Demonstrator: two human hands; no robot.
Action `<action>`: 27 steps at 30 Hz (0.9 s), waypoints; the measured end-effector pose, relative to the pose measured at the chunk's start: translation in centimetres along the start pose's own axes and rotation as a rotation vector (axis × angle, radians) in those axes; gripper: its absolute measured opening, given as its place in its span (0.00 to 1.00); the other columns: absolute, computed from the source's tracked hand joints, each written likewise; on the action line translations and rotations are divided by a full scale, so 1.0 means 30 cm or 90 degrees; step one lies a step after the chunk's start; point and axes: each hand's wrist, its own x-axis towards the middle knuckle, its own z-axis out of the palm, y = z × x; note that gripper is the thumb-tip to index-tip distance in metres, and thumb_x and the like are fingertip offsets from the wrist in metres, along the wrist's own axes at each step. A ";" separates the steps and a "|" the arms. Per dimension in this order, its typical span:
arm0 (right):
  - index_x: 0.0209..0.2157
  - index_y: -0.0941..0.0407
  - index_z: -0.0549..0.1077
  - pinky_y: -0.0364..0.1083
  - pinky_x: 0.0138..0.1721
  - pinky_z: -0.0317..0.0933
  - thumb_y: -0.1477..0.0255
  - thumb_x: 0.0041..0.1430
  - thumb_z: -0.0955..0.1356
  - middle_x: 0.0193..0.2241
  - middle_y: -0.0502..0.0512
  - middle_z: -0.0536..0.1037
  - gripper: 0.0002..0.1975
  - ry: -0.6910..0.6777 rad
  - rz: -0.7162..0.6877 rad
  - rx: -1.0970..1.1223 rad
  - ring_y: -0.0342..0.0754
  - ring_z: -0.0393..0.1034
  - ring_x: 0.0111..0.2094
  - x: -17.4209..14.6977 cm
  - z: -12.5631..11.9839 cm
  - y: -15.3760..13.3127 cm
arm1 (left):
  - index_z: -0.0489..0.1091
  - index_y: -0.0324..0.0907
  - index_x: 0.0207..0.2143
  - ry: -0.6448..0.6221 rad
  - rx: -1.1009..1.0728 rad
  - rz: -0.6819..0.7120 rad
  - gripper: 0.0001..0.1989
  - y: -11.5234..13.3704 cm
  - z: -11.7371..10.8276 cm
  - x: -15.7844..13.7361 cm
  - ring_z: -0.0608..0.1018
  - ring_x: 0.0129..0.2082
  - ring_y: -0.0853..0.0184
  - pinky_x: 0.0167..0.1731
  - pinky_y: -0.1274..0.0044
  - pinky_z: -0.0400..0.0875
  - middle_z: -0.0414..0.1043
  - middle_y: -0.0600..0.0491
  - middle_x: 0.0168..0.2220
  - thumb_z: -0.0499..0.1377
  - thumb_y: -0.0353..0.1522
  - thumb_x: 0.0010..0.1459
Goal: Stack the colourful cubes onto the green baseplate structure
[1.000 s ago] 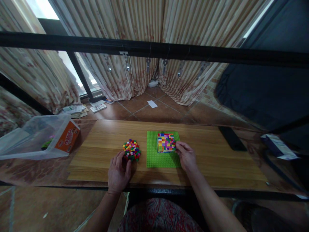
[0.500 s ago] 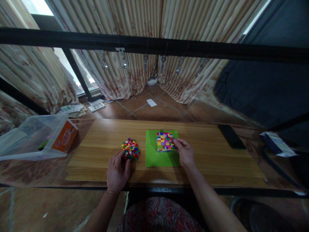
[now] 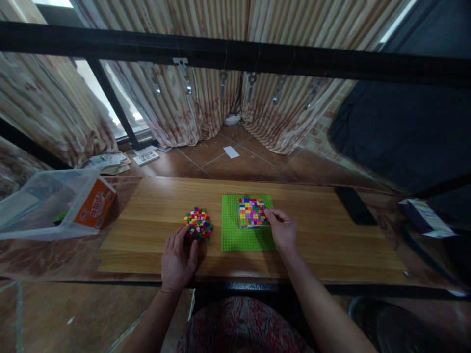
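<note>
A square block built of small multicoloured bricks (image 3: 252,212) sits on a green studded baseplate (image 3: 230,238). At the block's right edge is my right hand (image 3: 282,230), thumb and forefinger pinched together; anything between the fingertips is too small to make out. To the left of the baseplate lies a heap of loose small coloured bricks (image 3: 198,223). My left hand (image 3: 179,257) rests on the board at the heap's near left side, thumb and fingers apart, the fingertips by the bricks.
The wooden board (image 3: 324,245) carries a black phone (image 3: 355,206) at its right. A clear plastic bin (image 3: 47,211) with an orange label stands to the left. A blue-and-white packet (image 3: 427,218) lies at far right. A black bar (image 3: 235,56) crosses beyond the board.
The whole view has shifted slightly as the head moved. Both hands keep nearly the same places beside the heap and the brick block.
</note>
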 end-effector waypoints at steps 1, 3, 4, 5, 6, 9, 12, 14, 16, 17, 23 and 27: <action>0.27 0.57 0.80 0.44 0.26 0.64 0.58 0.44 0.74 0.24 0.53 0.80 0.15 -0.002 -0.007 -0.008 0.46 0.70 0.26 0.000 0.001 -0.001 | 0.64 0.39 0.53 0.001 0.001 0.000 0.20 -0.001 0.001 0.000 0.74 0.50 0.57 0.50 0.65 0.70 0.72 0.42 0.49 0.55 0.39 0.62; 0.27 0.57 0.81 0.45 0.27 0.64 0.59 0.44 0.74 0.26 0.55 0.81 0.15 -0.006 -0.018 -0.025 0.47 0.71 0.26 0.001 0.004 -0.002 | 0.64 0.39 0.53 0.001 0.002 -0.001 0.20 0.000 0.000 0.000 0.74 0.50 0.57 0.49 0.65 0.70 0.72 0.42 0.49 0.55 0.39 0.62; 0.28 0.57 0.81 0.45 0.27 0.65 0.58 0.44 0.74 0.26 0.55 0.81 0.15 -0.007 -0.020 -0.032 0.47 0.71 0.27 0.001 0.007 -0.002 | 0.64 0.39 0.53 0.001 0.003 -0.002 0.20 0.002 -0.001 0.000 0.74 0.50 0.57 0.49 0.66 0.70 0.72 0.42 0.49 0.55 0.39 0.61; 0.28 0.57 0.81 0.45 0.27 0.65 0.58 0.44 0.74 0.26 0.55 0.81 0.16 -0.007 -0.019 -0.037 0.47 0.72 0.27 0.000 0.009 -0.003 | 0.64 0.39 0.53 0.001 0.004 -0.003 0.20 0.004 -0.002 0.000 0.74 0.50 0.57 0.49 0.66 0.70 0.72 0.42 0.49 0.55 0.39 0.61; 0.28 0.57 0.81 0.45 0.27 0.65 0.58 0.44 0.74 0.26 0.56 0.82 0.16 -0.006 -0.016 -0.039 0.48 0.72 0.27 0.000 0.010 -0.003 | 0.64 0.39 0.54 0.000 0.004 -0.003 0.20 0.006 -0.004 0.001 0.74 0.50 0.57 0.49 0.66 0.70 0.72 0.42 0.49 0.55 0.39 0.61; 0.28 0.57 0.81 0.46 0.27 0.66 0.58 0.44 0.74 0.27 0.56 0.82 0.16 -0.002 -0.008 -0.038 0.49 0.73 0.28 -0.003 0.014 -0.007 | 0.64 0.40 0.54 -0.003 0.002 -0.003 0.20 0.012 -0.008 0.002 0.74 0.50 0.57 0.49 0.65 0.70 0.72 0.43 0.49 0.55 0.39 0.61; 0.27 0.56 0.81 0.46 0.27 0.66 0.59 0.44 0.74 0.26 0.55 0.82 0.15 -0.002 -0.015 -0.041 0.48 0.72 0.27 -0.004 0.017 -0.010 | 0.64 0.40 0.54 -0.005 -0.003 -0.007 0.21 0.012 -0.008 0.002 0.74 0.50 0.56 0.49 0.64 0.70 0.72 0.43 0.49 0.54 0.39 0.61; 0.26 0.56 0.81 0.45 0.26 0.66 0.59 0.44 0.74 0.25 0.55 0.81 0.14 -0.003 -0.019 -0.038 0.48 0.72 0.26 -0.002 0.018 -0.011 | 0.64 0.41 0.54 -0.002 -0.005 -0.006 0.20 0.010 -0.005 0.002 0.74 0.50 0.56 0.49 0.64 0.70 0.72 0.43 0.49 0.54 0.39 0.61; 0.26 0.56 0.81 0.45 0.25 0.65 0.58 0.44 0.74 0.25 0.54 0.81 0.15 -0.012 -0.016 -0.033 0.47 0.71 0.26 0.000 0.018 -0.009 | 0.64 0.41 0.54 0.002 -0.004 -0.001 0.20 0.007 -0.002 0.002 0.74 0.50 0.56 0.48 0.64 0.70 0.72 0.43 0.49 0.54 0.39 0.61; 0.26 0.56 0.80 0.45 0.25 0.65 0.58 0.43 0.74 0.24 0.54 0.81 0.15 -0.018 -0.013 -0.031 0.47 0.71 0.25 0.001 0.016 -0.007 | 0.64 0.41 0.54 0.003 -0.003 0.003 0.20 0.006 -0.001 0.003 0.74 0.50 0.56 0.48 0.64 0.70 0.72 0.43 0.49 0.54 0.39 0.61; 0.28 0.57 0.79 0.45 0.27 0.64 0.53 0.50 0.71 0.24 0.53 0.79 0.20 -0.009 -0.016 -0.015 0.47 0.70 0.25 -0.008 -0.023 -0.018 | 0.64 0.39 0.54 -0.001 -0.004 0.013 0.20 0.001 0.003 0.005 0.73 0.50 0.56 0.49 0.64 0.69 0.73 0.42 0.49 0.54 0.37 0.61; 0.30 0.56 0.78 0.44 0.29 0.64 0.55 0.54 0.69 0.23 0.52 0.77 0.18 0.020 -0.087 -0.052 0.45 0.69 0.25 -0.061 -0.039 -0.077 | 0.64 0.39 0.54 0.001 -0.010 0.002 0.19 0.005 0.003 0.001 0.73 0.50 0.56 0.50 0.64 0.69 0.72 0.43 0.49 0.53 0.35 0.62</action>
